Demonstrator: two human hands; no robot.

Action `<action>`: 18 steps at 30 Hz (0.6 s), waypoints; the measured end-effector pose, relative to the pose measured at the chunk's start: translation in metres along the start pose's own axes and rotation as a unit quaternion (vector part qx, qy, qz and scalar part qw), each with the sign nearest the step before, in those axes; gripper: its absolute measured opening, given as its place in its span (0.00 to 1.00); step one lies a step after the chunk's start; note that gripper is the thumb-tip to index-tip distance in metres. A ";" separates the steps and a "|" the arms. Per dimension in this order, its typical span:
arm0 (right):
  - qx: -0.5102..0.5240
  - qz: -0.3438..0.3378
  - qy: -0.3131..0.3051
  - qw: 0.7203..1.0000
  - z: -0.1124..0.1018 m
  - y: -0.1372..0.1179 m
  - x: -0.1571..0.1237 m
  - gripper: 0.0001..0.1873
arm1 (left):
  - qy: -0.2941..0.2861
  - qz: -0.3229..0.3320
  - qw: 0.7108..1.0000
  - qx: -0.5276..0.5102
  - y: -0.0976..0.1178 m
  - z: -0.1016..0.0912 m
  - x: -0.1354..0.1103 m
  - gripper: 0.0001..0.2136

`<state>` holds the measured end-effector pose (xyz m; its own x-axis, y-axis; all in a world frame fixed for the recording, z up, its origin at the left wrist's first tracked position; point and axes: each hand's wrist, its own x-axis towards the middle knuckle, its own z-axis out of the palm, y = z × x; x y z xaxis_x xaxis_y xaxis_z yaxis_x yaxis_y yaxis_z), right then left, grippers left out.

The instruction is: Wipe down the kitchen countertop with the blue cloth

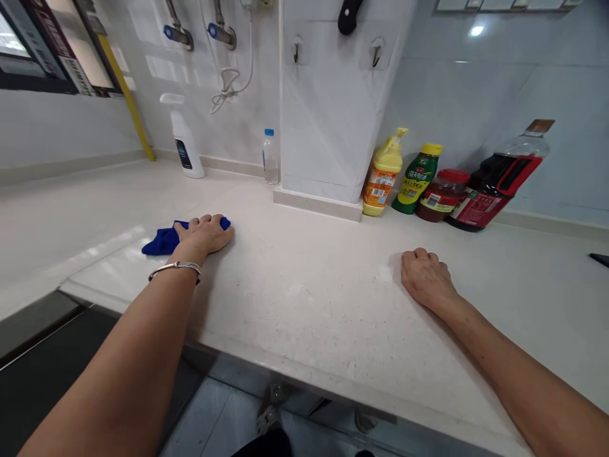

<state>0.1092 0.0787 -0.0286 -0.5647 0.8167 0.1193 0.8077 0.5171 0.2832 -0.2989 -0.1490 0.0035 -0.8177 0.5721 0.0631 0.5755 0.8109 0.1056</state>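
A dark blue cloth (164,242) lies bunched on the pale countertop (304,285), left of the middle. My left hand (205,233) presses down on it with the fingers curled round it, and a bit of blue shows past the fingertips. On that wrist is a silver bangle (176,266). Well to the right, my right hand (425,276) rests on the countertop as a loose fist; nothing shows in it. The right hand is nearest to the row of sauce bottles against the wall.
Along the back stand a white spray bottle (185,143), a clear bottle with a blue cap (270,158), a yellow pump bottle (382,174), a green squeeze bottle (417,179), a red-lidded jar (442,195) and a large dark sauce bottle (497,178). A tiled pillar (328,120) juts out.
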 end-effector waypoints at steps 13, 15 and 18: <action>0.033 0.009 -0.024 0.999 -0.010 -0.004 -0.001 0.21 | 0.017 0.196 0.980 0.002 0.104 0.016 -0.032 0.29; 0.040 0.006 -0.022 0.999 -0.011 -0.004 -0.002 0.22 | 0.020 0.218 0.976 -0.009 0.112 0.017 -0.049 0.27; 0.053 0.009 -0.020 0.998 -0.012 -0.005 -0.003 0.22 | 0.023 0.249 0.968 -0.027 0.125 0.019 -0.075 0.26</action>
<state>0.1043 0.0708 -0.0188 -0.5445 0.8346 0.0840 0.8322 0.5250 0.1780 -0.1655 -0.0880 -0.0065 -0.4394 0.8832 0.1641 0.8981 0.4277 0.1027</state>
